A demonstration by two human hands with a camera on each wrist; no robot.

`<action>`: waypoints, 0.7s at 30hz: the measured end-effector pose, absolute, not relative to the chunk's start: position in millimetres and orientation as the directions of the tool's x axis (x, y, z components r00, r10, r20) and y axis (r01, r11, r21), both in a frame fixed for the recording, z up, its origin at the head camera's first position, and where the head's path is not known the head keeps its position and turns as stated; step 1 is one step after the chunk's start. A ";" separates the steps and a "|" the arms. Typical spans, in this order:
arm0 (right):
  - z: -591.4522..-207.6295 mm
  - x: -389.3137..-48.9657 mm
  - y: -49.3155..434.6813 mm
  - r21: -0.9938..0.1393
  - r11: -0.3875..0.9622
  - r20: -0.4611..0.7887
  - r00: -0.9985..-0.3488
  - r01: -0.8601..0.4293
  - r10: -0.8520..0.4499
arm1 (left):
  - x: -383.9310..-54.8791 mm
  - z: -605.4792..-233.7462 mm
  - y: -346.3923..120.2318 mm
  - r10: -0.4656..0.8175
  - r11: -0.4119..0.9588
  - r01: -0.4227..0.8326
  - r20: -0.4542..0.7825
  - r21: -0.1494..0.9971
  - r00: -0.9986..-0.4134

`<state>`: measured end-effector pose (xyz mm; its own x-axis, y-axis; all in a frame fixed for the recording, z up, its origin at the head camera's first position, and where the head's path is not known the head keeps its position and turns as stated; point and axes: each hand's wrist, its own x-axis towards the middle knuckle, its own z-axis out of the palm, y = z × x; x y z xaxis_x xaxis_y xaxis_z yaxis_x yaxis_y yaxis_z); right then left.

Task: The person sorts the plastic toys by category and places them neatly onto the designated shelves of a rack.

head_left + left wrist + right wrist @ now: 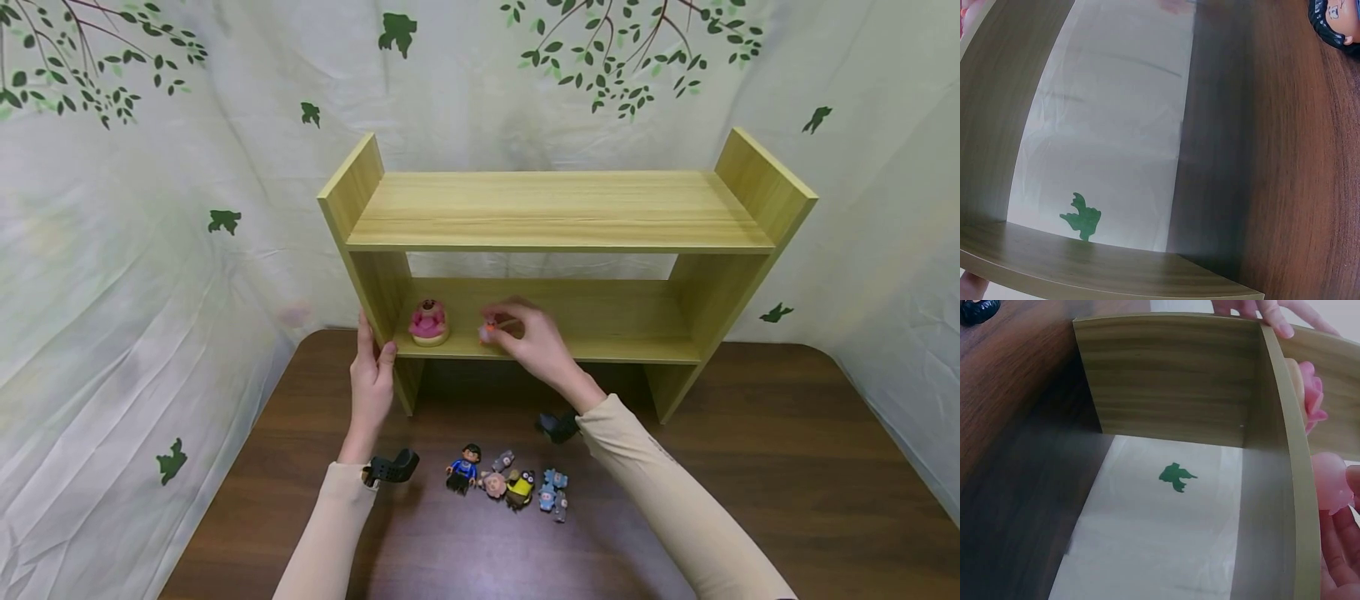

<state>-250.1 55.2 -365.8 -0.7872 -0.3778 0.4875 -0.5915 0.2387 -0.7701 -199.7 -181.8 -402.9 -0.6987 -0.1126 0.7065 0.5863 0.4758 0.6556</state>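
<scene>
My left hand (371, 379) holds the left side panel of the light wooden shelf (558, 212), fingers along its outer face and thumb at its front edge. On the middle board my right hand (536, 340) pinches a small pink toy figure (487, 332) near the front edge; the right wrist view shows its smooth rounded pink part (1330, 480). Fingers hide some of it. Left of that, a pink figure on a cream base (429, 323) stands upright by the side panel.
On the brown table (757, 467) before the shelf lie a toy man in blue (463, 468), a yellow-and-brown figure (520, 489), a pinkish figure (493, 485) and several small grey-blue figures (547, 498). A pale leaf-printed cloth (172, 292) hangs behind.
</scene>
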 end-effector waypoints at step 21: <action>-364.6 -256.4 48.3 -0.786 0.305 0.398 -0.818 -0.537 -0.416 | -200.3 -403.9 -182.8 -0.107 0.476 0.589 0.707 0.653 -0.699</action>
